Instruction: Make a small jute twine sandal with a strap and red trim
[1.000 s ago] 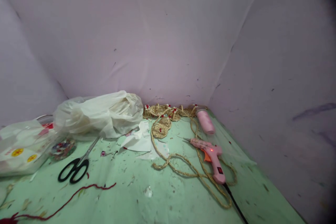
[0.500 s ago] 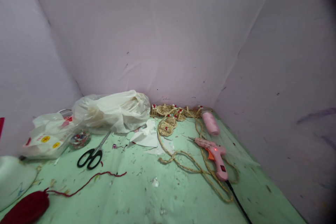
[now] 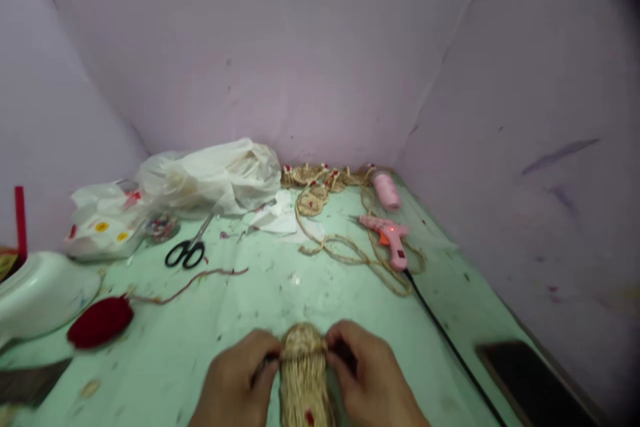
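Observation:
At the bottom middle of the head view lies a jute rope piece (image 3: 306, 373), rounded at the top, with lengthwise strands and a small red spot low down. My left hand (image 3: 243, 373) pinches its left edge near the rounded end. On the opposite edge, the thumb and fingers of my right hand (image 3: 367, 370) are closed the same way. The lower part of the piece runs out of the picture, and both hands are slightly blurred. Ahead of them a loose jute cord (image 3: 345, 257) loops over the green table cover (image 3: 260, 307).
A pink glue gun (image 3: 393, 237) with its light on trails a black cable (image 3: 445, 333) to the right. Black-handled scissors (image 3: 187, 253), dark red yarn (image 3: 103, 321) and a white bowl-like object (image 3: 45, 293) are at left. Plastic bags (image 3: 215, 177) and decorated jute coils (image 3: 313, 200) line the back.
My view has tipped downward, so the table things sit higher in the picture. Both hands and the jute rope piece have come into view at the bottom.

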A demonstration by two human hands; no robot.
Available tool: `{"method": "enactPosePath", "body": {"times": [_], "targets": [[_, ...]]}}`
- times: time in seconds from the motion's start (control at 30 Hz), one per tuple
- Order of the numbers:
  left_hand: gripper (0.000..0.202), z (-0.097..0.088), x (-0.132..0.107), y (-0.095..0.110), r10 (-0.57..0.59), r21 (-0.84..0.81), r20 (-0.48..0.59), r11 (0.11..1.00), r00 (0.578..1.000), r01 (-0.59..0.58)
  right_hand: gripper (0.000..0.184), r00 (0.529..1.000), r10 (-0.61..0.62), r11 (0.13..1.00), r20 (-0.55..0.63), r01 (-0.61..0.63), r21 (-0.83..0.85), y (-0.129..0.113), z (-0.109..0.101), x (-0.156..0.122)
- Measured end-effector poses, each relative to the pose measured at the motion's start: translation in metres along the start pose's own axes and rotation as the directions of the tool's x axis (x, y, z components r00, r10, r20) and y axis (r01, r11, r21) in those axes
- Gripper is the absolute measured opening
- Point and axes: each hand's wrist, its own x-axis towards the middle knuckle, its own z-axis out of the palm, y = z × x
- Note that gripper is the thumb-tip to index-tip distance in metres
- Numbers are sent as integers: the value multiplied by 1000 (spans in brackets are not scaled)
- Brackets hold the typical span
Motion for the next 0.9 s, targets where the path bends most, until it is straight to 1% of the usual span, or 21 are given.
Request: {"method": "enactPosePath", "body": {"times": [0.07, 0.17, 0.4, 0.53, 0.9], "targets": [[17, -1, 1, 3, -7, 3, 33, 1000, 999, 7, 13, 1000, -3, 999, -5, 3, 52, -2, -2, -1], [15, -3, 0, 8, -32, 16, 58, 999, 998, 31, 12, 1000, -18, 997, -2, 19, 72, -3, -3, 0], [13, -7, -8, 16, -89, -7, 71, 996, 994, 89, 14, 999, -26, 996, -44, 29, 83, 1, 2, 2], [15, -5, -7, 16, -138, 20, 69, 990, 988, 137, 14, 998, -22, 998, -66, 26, 63, 1, 4, 2], [19, -5, -10, 17, -125, 38, 40, 992, 991, 123, 13, 997, -13, 995, -77, 20, 95, 2, 5, 3]]}}
